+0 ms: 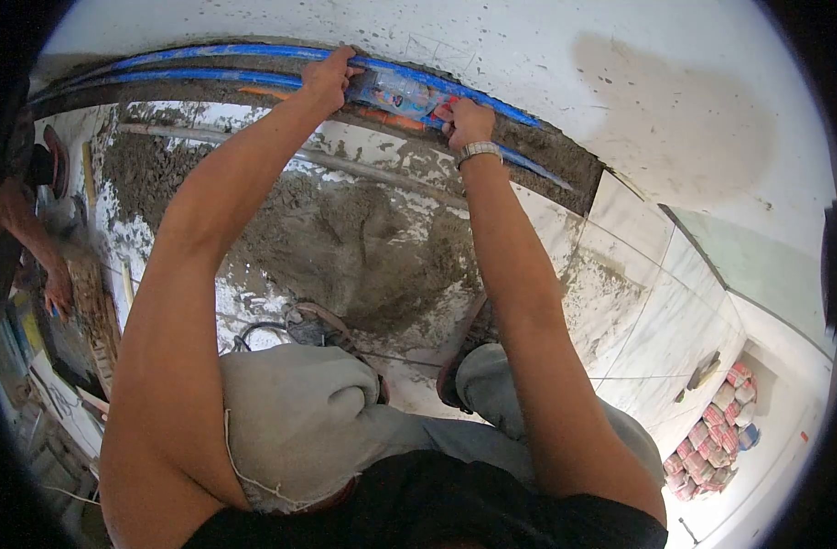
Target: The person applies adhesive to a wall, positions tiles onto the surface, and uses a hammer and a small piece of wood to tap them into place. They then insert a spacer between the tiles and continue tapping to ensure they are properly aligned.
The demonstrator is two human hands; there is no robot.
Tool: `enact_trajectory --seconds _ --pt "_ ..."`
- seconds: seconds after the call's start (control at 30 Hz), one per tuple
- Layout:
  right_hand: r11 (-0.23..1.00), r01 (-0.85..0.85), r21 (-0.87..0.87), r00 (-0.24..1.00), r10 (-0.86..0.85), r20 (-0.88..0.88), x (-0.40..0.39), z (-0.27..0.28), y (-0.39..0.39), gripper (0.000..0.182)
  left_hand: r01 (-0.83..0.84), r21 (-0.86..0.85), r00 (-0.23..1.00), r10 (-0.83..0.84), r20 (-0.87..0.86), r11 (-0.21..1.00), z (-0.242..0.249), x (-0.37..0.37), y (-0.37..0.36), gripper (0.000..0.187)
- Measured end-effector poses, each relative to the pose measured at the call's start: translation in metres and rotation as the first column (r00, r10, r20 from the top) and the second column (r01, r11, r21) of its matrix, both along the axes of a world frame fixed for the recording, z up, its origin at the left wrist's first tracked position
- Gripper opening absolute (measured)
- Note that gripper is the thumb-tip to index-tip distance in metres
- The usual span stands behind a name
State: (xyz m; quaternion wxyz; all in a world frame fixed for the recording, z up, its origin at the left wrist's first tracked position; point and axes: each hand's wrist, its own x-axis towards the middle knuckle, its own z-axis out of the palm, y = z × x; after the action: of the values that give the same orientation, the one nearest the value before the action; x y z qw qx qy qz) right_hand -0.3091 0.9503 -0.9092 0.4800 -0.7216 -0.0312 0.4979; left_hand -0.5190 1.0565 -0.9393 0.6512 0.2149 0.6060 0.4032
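Note:
A clear plastic bottle (400,93) with a red cap lies among blue pipes (217,52) in a rough channel at the foot of the wall. My left hand (329,80) is at the bottle's left end, fingers bent over the upper blue pipe; whether it grips anything is unclear. My right hand (469,123), below a metal watch (480,152), has its fingers closed round the red cap end. Orange strips (391,118) show under the bottle.
Wet mortar (345,247) and a long pale rod (345,166) lie on the tiles before me. Another person's hand (58,291) is at the far left beside a wooden board (91,311). Red and white bags (711,439) are stacked at the lower right.

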Motion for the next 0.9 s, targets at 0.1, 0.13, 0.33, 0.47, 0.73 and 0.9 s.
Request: enact_trajectory --seconds 0.1,0.13,0.33,0.47,0.73,0.9 --pt "0.996 0.092 0.010 0.995 -0.093 0.035 -0.009 0.008 -0.003 0.007 -0.056 -0.014 0.998 0.056 0.020 0.998 0.004 0.002 -0.001 0.026" --pt "0.996 0.092 0.017 0.993 -0.093 0.069 -0.012 0.009 -0.001 0.007 -0.062 -0.012 0.998 0.062 0.019 0.998 0.008 0.000 -0.001 0.026" --pt "0.998 0.044 0.040 0.999 -0.044 0.010 -0.002 -0.011 0.002 0.008 0.065 -0.031 0.998 -0.065 0.002 0.997 0.005 -0.002 0.002 0.021" --pt "0.994 0.104 0.031 0.994 -0.105 0.044 -0.009 -0.005 0.000 0.008 0.059 -0.049 0.998 -0.058 0.006 0.997 0.007 -0.004 0.003 0.022" --pt "0.998 0.012 0.060 0.999 -0.009 -0.048 0.006 -0.007 -0.001 0.012 0.075 -0.018 0.997 -0.076 -0.026 0.997 -0.005 -0.006 0.006 0.023" --pt "0.999 0.017 0.028 1.000 -0.017 -0.005 0.009 -0.009 -0.004 0.013 0.095 -0.019 0.995 -0.095 -0.003 0.995 0.002 -0.006 0.000 0.022"
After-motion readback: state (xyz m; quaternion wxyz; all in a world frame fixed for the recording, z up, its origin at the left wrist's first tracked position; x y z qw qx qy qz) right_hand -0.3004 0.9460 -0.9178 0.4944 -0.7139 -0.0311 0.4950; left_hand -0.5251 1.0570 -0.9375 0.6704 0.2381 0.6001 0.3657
